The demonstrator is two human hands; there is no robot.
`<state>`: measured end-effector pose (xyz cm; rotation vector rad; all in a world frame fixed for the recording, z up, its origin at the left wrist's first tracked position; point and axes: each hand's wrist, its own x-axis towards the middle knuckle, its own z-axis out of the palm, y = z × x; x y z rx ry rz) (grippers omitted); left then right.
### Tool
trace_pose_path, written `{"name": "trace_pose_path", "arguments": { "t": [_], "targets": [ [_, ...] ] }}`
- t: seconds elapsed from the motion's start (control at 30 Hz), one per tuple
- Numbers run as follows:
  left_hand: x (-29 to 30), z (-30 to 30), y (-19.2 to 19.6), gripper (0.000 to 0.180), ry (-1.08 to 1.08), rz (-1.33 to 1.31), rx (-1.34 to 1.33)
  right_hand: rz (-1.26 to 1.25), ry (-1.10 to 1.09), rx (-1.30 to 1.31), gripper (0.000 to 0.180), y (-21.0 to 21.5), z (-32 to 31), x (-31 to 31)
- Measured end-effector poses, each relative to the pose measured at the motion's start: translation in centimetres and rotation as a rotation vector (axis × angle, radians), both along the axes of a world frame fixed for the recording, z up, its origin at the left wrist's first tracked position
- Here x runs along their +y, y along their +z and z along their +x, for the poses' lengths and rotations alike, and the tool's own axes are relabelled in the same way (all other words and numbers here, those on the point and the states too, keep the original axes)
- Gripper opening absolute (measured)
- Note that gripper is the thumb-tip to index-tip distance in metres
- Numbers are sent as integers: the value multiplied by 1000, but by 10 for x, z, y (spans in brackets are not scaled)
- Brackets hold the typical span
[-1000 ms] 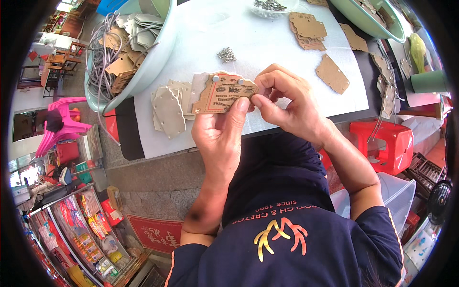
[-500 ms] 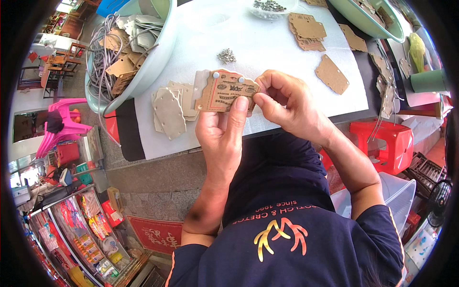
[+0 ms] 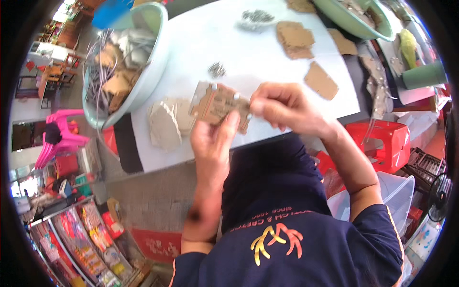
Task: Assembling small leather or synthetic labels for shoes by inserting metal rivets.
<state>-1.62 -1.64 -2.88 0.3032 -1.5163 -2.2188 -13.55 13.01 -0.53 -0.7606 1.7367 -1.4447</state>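
Observation:
My left hand [image 3: 213,138] grips a printed brown card [image 3: 217,105] with a wavy cut outline, thumb on its face. Pale round studs sit along its upper edge, and a greyish piece shows behind its left end. Fingers of my right hand [image 3: 287,106] are pinched together at the card's right edge; whatever is between them, if anything, is too small and blurred to make out. Left of the card lies a stack of grey cut cards [image 3: 164,125]. A small heap of metal studs [image 3: 216,70] is just beyond it on the white sheet [image 3: 191,43].
A pale green basin [image 3: 160,62] full of cards and grey cords stands at the left, another basin [image 3: 382,31] at the far right. A clear bowl of small metal parts [image 3: 257,19] is at the back, near brown cards [image 3: 321,80]. A red stool [image 3: 382,143] stands right.
The view has shifted and blurred slightly. The card is tilted more, its right end lower, still in my left hand. My right fingers remain pinched at its right edge.

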Motion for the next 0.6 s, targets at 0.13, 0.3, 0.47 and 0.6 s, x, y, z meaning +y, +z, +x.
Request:
{"name": "trace_pose_path", "arguments": {
  "t": [0.13, 0.3, 0.47, 0.6],
  "targets": [
    [-2, 3, -4, 35, -79, -187, -66, -10, 169, 222, 17, 3, -12, 11],
    [-17, 10, -21, 20, -205, -104, -43, -50, -72, 15, 17, 35, -42, 45],
    [-11, 8, -10, 11, -197, -83, -49, -444, -656, -24, 32, 63, -89, 73],
    [-9, 3, -11, 11, -216, -75, -33, -353, -622, -42, 33, 59, -96, 76]
  ]
}}
